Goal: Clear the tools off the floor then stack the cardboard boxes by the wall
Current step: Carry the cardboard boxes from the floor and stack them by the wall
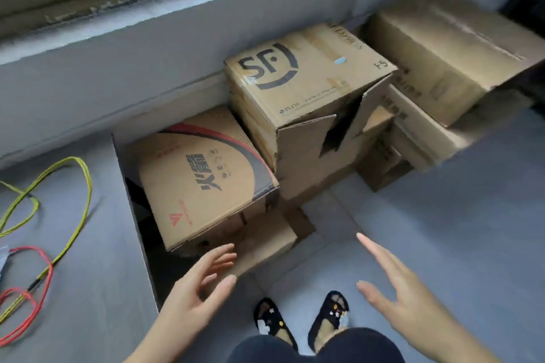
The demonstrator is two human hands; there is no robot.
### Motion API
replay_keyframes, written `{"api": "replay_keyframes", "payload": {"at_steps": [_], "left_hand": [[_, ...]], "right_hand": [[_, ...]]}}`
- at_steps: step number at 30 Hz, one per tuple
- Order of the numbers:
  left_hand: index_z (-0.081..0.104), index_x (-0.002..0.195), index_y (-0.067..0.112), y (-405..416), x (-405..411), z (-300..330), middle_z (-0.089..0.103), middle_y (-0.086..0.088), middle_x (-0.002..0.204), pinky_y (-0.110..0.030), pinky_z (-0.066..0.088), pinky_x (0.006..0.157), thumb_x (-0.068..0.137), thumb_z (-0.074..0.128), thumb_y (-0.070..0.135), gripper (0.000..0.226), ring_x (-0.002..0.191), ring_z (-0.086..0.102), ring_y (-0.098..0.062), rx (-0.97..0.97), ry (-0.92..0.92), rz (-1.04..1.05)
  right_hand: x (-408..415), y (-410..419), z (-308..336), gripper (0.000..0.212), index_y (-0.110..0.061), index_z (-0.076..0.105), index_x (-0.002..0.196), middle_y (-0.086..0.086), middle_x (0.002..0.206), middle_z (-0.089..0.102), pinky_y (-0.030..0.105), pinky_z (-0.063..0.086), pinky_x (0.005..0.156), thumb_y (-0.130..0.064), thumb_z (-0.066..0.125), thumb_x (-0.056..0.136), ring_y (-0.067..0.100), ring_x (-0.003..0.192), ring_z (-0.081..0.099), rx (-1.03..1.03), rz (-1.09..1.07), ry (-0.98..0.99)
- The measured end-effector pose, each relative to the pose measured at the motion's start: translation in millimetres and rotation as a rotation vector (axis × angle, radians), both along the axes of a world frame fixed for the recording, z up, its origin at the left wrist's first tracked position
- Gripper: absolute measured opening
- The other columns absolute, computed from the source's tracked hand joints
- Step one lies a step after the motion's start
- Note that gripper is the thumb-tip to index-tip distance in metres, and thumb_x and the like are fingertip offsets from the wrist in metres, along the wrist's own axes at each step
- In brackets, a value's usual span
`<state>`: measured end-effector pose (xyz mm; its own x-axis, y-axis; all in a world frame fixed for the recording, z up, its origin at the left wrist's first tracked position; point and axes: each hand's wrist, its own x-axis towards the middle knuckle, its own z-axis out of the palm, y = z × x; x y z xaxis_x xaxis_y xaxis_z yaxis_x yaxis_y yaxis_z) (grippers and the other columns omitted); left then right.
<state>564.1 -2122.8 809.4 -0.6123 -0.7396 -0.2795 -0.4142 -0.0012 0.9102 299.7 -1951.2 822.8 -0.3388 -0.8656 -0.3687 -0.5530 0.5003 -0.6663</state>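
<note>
Boxes (pixel 295 103) against wall (pixel 147 68) (floor (pixel 442 215) beside)

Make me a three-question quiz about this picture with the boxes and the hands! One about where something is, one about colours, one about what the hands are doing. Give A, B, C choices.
1. Where is the box with the SF logo?
A. Against the wall under the window ledge
B. Beside the slippers
C. In the person's hands

2. What colours are the wires on the floor?
A. Blue and white
B. Yellow-green and red
C. Black only

3. What are the two hands doing?
A. Both gripping a box
B. Both open, holding nothing
C. Pinching a wire

Answers:
1. A: it sits atop other cardboard by the grey wall.
2. B: yellow-green and red loops lie at left.
3. B: the left hand and right hand have spread fingers.
</note>
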Motion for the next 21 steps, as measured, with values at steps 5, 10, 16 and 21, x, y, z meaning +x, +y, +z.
{"api": "replay_keyframes", "payload": {"at_steps": [5, 10, 16, 21], "left_hand": [[0.051, 0.109, 0.064, 59.2, -42.2, -9.0, 0.064, 0.028, 0.109, -0.014, 0.047, 0.092, 0.064, 0.059, 0.052, 0.047, 0.106, 0.06, 0.004, -0.071, 0.075, -0.105], [0.049, 0.102, 0.072, 110.6, -106.8, -23.1, 0.064, 0.032, 0.106, -0.014, 0.044, 0.091, 0.067, 0.061, 0.041, 0.048, 0.106, 0.06, 0.004, -0.069, 0.115, -0.308], [0.051, 0.099, 0.072, 211.2, -204.4, -23.5, 0.065, 0.032, 0.105, -0.009, 0.042, 0.088, 0.065, 0.06, 0.037, 0.049, 0.108, 0.059, 0.002, -0.016, 0.195, -0.607], [0.051, 0.108, 0.066, 308.5, -276.0, -20.8, 0.065, 0.026, 0.11, -0.009, 0.044, 0.09, 0.065, 0.056, 0.052, 0.046, 0.108, 0.06, 0.003, -0.098, 0.262, -0.823]], "right_hand": [[24.8, 105.4, -14.9, 0.067, -0.081, 0.024, 0.113, -0.05, 0.123, 0.039, 0.009, 0.036, 0.097, -0.091, 0.05, 0.051, -0.022, 0.117, 0.04, -0.206, -0.536, -0.094], [24.5, 193.3, -32.5, 0.058, -0.079, 0.036, 0.109, -0.05, 0.113, 0.047, -0.003, 0.034, 0.089, -0.087, 0.053, 0.055, -0.021, 0.108, 0.048, -0.354, -0.883, -0.08], [7.6, 331.1, -25.7, 0.06, -0.075, 0.041, 0.11, -0.037, 0.119, 0.052, 0.0, 0.035, 0.091, -0.092, 0.046, 0.053, -0.016, 0.111, 0.051, -0.481, -1.234, 0.001], [-1.4, 430.1, -31.2, 0.048, -0.074, 0.041, 0.11, -0.036, 0.12, 0.053, 0.002, 0.036, 0.092, -0.06, 0.057, 0.068, -0.01, 0.113, 0.052, -0.493, -1.454, 0.113]]}}
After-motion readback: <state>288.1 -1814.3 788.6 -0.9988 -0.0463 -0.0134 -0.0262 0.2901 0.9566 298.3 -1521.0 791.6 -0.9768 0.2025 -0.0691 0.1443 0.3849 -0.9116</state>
